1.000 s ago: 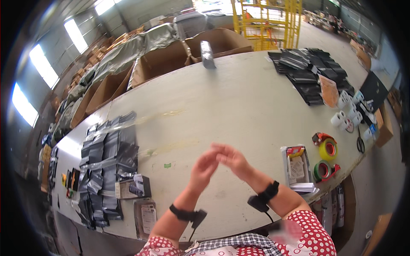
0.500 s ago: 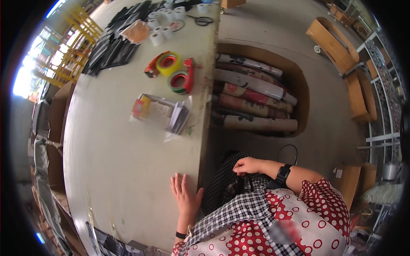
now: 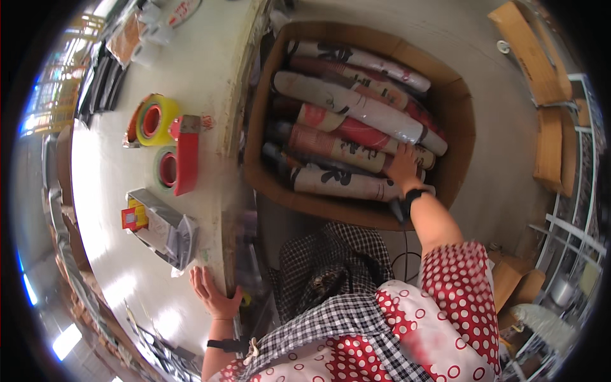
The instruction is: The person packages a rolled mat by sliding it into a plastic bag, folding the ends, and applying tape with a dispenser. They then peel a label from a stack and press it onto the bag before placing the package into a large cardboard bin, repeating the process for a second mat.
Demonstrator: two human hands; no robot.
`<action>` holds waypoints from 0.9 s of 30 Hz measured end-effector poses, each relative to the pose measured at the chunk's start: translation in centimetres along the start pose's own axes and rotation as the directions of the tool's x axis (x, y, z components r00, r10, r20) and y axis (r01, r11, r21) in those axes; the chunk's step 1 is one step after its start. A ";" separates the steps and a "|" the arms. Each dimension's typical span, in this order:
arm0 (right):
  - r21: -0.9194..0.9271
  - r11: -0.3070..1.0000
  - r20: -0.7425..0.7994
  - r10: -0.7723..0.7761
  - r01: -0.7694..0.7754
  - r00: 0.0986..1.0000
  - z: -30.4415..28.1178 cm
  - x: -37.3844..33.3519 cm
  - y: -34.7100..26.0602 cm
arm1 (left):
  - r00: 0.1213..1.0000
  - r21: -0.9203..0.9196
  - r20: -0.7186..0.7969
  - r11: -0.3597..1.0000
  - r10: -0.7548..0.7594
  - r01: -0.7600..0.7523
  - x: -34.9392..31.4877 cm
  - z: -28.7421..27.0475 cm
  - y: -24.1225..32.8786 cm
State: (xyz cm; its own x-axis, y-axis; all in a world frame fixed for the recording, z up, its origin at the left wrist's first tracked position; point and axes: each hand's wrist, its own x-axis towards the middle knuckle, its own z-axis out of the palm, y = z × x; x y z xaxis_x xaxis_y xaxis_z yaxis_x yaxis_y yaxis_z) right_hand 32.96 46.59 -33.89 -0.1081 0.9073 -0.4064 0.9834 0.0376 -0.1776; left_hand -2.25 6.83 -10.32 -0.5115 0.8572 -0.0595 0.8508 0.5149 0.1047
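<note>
Now touching beige-and-red plastic-wrapped rolls [image 3: 347, 128] with part-open right hand [image 3: 401, 167], indeterminate grip, inside open-topped brown cardboard box [image 3: 461, 111]; resting spread left hand [image 3: 214, 297] on white table [image 3: 210, 57] edge.

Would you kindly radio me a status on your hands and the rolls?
Left grip open, on table edge. Right grip at rolls, closure unclear. Rolls lying in carton. Carton open-topped, no flaps over rolls.

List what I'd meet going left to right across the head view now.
Flat black plastic bags, round roll of yellow tape, left hand, large open brown cardboard box of long patterned rolls, separate brown cardboard boxes along the right side.
</note>
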 end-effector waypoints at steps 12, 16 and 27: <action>-0.295 0.940 0.129 -0.137 0.170 0.982 -0.2 15.0 -0.7 | 0.999 0.084 0.054 0.996 -0.008 0.003 -0.8 0.1 -0.8; -0.063 0.981 0.222 -0.166 0.184 0.961 -1.5 7.9 -1.3 | 0.999 0.077 0.050 0.997 0.003 -0.006 -0.7 -0.1 -0.5; 0.958 0.282 0.189 -0.524 -0.040 0.830 -15.3 -12.8 -4.4 | 0.997 -0.015 -0.080 1.000 0.004 -0.006 -0.6 -0.9 -0.2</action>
State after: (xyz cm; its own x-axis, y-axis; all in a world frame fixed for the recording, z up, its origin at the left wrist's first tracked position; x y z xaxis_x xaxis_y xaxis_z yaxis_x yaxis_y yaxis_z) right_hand 32.23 41.27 -14.20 -0.6327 0.6546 -0.4138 0.1423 -0.4270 -0.8930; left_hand -2.26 6.21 -9.39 -0.5157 0.8565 0.0203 0.8518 0.5100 0.1197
